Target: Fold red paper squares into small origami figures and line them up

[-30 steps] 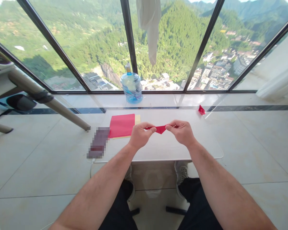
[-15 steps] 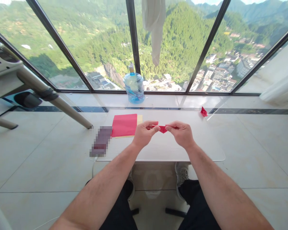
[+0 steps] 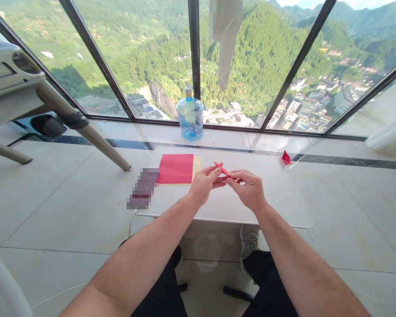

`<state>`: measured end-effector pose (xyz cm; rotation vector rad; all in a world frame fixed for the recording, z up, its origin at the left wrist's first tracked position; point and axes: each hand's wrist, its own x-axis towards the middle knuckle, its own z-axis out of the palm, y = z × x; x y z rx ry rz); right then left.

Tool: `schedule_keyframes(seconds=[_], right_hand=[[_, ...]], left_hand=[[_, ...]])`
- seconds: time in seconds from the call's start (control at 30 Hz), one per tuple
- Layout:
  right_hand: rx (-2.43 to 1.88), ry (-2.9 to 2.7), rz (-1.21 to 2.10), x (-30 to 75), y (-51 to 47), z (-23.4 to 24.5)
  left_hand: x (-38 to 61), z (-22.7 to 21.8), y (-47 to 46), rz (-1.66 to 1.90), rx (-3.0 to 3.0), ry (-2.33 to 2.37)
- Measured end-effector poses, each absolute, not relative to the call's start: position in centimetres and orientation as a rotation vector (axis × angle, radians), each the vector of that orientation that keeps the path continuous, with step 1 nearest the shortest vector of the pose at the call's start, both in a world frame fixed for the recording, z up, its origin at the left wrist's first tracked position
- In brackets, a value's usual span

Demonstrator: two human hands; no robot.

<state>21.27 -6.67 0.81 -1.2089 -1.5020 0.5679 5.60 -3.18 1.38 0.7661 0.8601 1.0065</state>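
A small folded red paper [image 3: 222,169] is held between my two hands above the low white table [image 3: 251,207]. It shows as a narrow strip, tilted down to the right. My left hand [image 3: 203,184] pinches its left part with thumb and fingers. Its lower right end sits in the grip of my right hand [image 3: 249,187], with the fingers closed round it. Left of my hands lies a stack of flat red paper [image 3: 176,169], with yellow paper [image 3: 197,165] showing beneath. Another folded red paper piece [image 3: 286,157] stands at the table's far right corner.
A blurred-out dark phone-shaped object [image 3: 144,187] with a white cable [image 3: 131,224] lies at the table's left. Behind the table, by the window, stands a blue water jug [image 3: 190,116]. A grey metal leg [image 3: 99,143] reaches the floor at left.
The folded red paper has turned from a level, pointed shape to a thin slanted strip. Both hands have shifted their fingers on it. The whole view has swung slightly.
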Motion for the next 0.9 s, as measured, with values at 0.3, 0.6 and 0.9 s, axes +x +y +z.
schedule_keyframes(seconds=[0.3, 0.6, 0.9], right_hand=[[-1.307, -1.412, 0.786, 21.4, -6.4, 0.8], [-1.302, -1.323, 0.872, 21.6, -6.4, 1.1], [-1.376, -1.467, 0.446, 20.7, -6.9, 0.9]], left_hand=[[5.6, 1.5, -3.5, 0.982, 1.000, 0.882], [5.4, 1.4, -3.4, 0.982, 1.118, 0.892], [5.6, 1.2, -3.3, 0.981, 1.205, 0.911]])
